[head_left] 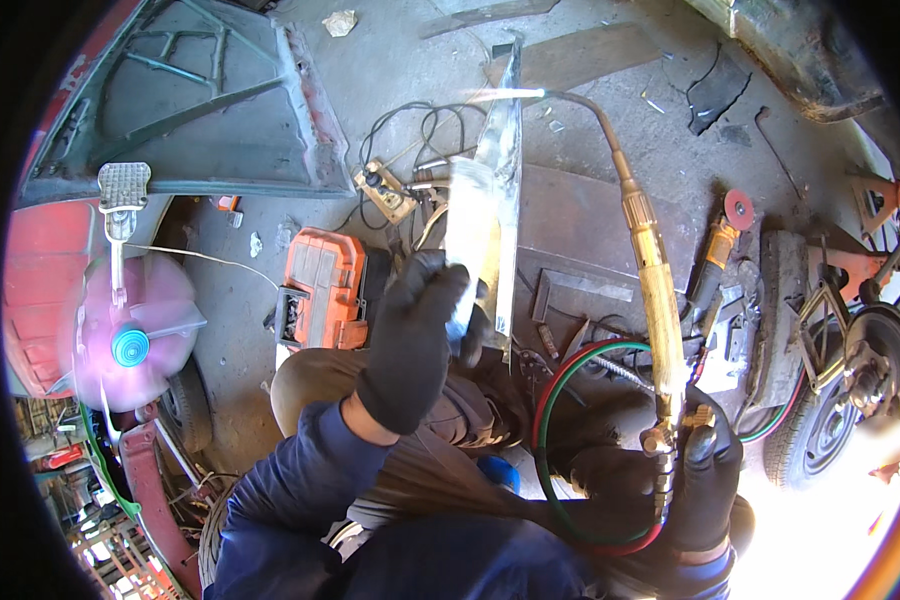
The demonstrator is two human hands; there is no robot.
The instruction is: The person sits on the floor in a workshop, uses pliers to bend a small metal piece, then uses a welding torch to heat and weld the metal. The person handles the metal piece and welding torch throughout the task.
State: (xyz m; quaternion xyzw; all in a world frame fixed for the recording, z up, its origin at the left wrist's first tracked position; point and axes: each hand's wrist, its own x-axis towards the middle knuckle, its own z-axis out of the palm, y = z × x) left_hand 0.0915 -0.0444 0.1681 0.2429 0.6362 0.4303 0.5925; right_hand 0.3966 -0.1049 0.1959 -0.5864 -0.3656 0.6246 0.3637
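Observation:
My left hand [415, 335], in a black glove, grips the near end of a long shiny metal strip [495, 190] that reaches away from me over the concrete floor. My right hand [705, 475], also gloved, holds the valve end of a brass gas torch [655, 290]. Its curved neck ends in a bright flame [510, 93] that meets the far edge of the strip. Red and green hoses [570, 375] loop from the torch handle over my lap.
An orange tool case [320, 285] lies open left of the strip. An angle grinder [715, 250] and a steel square [575, 290] lie to the right. A dark metal frame panel [200, 110] is at the upper left, a wheel hub [865, 370] at the right, a socket block [385, 190] with cables behind.

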